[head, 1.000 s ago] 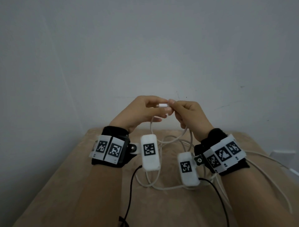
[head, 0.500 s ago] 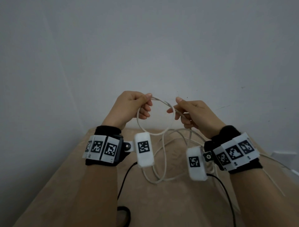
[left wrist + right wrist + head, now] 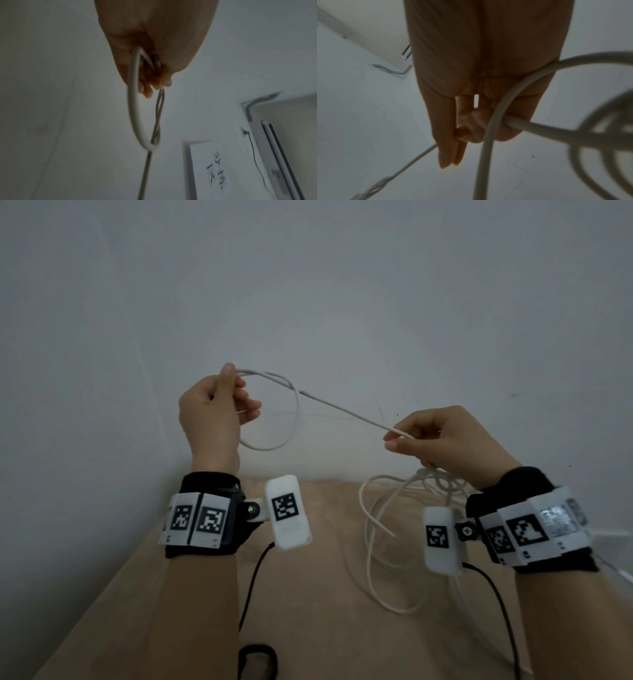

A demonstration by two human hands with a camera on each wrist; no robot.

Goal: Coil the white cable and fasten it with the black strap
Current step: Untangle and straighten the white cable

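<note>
The white cable stretches taut between my two raised hands. My left hand pinches one small loop of it between thumb and fingers, seen close in the left wrist view as a loop hanging from the fingers. My right hand pinches the cable further along; its slack drops in several loose loops onto the table. The right wrist view shows the cable passing through my curled fingers. A black loop at the near table edge may be the strap; I cannot tell.
The beige table runs away from me to a grey wall. Black leads hang from the wrist cameras. White objects lie at the far right edge.
My hands have pulled apart, the left going up and left, the right going right. The cable between them has drawn out straight, and one loop now hangs from the left hand.
</note>
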